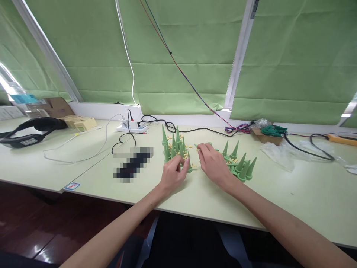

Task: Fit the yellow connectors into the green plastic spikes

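My left hand [173, 173] is closed at the front of a cluster of upright green plastic cones [173, 143]. Its thumb and forefinger are curled against a small green cone [190, 165] with a yellow piece [194, 165] sticking out at its side. To the right, my right hand [213, 162] is bent down with its fingers pinched together. A green tip [195, 145] pokes out left of these fingertips; the rest of that piece is hidden. Beside the right wrist is a looser pile of green cones [243, 167], some standing and some lying, with small yellow pieces [231, 161] among them.
A blurred dark object [132, 165] lies left of the cones. Behind are a white power strip [131, 126] and black cables [200, 129]. Headphones [28, 132] and small yellow boxes [79, 123] sit far left. A cardboard box [266, 137] and clear plastic bags [280, 154] are at right.
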Demonstrator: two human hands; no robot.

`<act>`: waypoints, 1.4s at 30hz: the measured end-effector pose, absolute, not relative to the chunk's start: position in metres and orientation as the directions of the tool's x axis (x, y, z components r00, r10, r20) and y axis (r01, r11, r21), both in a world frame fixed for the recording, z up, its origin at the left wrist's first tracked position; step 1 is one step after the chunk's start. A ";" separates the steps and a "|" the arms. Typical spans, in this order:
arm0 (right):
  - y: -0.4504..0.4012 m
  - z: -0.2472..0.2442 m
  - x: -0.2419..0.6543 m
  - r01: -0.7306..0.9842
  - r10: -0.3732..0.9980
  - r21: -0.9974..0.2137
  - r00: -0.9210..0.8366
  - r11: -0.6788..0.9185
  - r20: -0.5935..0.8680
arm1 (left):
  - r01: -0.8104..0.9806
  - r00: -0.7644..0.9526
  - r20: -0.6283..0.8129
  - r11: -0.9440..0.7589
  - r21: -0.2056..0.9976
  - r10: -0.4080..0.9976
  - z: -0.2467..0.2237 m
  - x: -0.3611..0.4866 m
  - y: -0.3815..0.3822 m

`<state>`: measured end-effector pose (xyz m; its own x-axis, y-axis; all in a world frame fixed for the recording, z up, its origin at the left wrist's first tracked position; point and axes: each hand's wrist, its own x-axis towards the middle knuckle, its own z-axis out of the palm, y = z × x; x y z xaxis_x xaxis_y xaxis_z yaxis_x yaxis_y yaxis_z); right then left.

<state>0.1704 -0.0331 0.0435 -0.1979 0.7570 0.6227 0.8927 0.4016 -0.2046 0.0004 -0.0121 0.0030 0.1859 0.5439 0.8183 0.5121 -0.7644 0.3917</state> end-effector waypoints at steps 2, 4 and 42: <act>-0.024 0.051 0.166 0.926 0.831 -0.143 -0.236 0.350 0.503 | 0.483 0.331 0.827 -0.834 0.265 0.455 0.002 0.001 -0.014; -0.012 0.057 0.161 0.950 0.879 -0.083 -0.244 0.302 0.409 | 0.429 0.511 0.765 -0.888 0.169 0.392 0.002 0.002 -0.016; 0.007 0.045 0.155 0.952 0.880 -0.159 -0.168 0.262 0.444 | 0.434 0.681 0.597 -0.890 0.138 0.425 0.003 0.003 -0.018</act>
